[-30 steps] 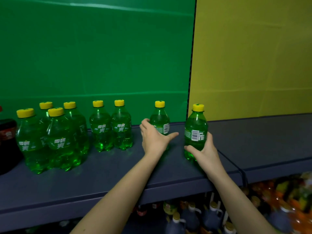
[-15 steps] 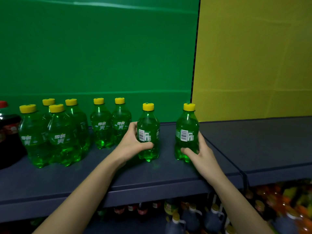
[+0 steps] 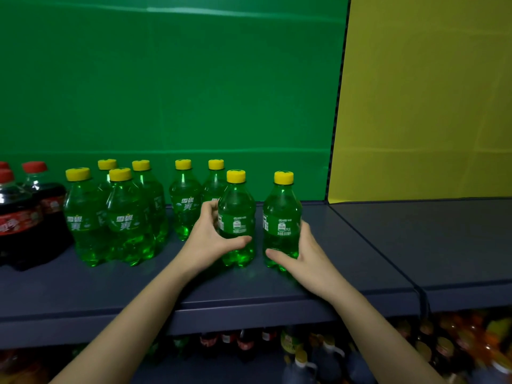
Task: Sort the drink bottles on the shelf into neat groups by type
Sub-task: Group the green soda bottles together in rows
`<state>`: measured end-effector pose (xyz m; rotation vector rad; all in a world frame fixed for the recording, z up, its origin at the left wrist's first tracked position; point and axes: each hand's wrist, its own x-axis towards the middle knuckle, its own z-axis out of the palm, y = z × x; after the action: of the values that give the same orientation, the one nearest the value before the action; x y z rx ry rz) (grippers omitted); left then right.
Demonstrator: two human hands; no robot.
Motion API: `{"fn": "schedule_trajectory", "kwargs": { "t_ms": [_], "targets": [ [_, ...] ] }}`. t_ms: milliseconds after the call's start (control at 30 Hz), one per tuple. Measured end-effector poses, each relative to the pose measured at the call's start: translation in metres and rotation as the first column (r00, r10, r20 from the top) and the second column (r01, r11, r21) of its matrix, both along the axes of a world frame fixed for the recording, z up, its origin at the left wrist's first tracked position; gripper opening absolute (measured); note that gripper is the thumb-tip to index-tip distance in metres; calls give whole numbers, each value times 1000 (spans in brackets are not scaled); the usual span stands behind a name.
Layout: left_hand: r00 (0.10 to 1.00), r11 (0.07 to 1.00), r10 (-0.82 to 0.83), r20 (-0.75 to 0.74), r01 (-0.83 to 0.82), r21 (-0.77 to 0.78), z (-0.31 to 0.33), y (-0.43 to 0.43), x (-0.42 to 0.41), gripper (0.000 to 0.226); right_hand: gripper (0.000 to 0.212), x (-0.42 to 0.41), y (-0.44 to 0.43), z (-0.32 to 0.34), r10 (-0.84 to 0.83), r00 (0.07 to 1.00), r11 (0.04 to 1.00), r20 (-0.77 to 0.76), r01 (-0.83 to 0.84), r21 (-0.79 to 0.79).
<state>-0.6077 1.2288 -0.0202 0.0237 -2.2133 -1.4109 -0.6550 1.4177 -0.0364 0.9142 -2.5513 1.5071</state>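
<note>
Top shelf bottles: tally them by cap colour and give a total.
Yellow-capped green bottles: 8
Red-capped dark cola bottles: 3, one cut off by the left edge
Total: 11

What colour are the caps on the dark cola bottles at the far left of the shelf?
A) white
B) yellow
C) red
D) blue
C: the dark cola bottles at the left end of the shelf wear red caps, while only the green bottles beside them have yellow ones.
</note>
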Motion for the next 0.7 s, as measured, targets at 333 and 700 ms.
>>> {"fn": "schedule_trajectory", "kwargs": {
  "t_ms": [333,700],
  "targets": [
    [1000,1000,-6,7,6,15,-1,-22,21,68,61,1,-18,3,60,998,998,30,-59,-29],
    [993,998,-57,104,61,-33,-5,-53,38,62,71,10,-41,1,116,993,992,36,-118,51]
  ]
}}
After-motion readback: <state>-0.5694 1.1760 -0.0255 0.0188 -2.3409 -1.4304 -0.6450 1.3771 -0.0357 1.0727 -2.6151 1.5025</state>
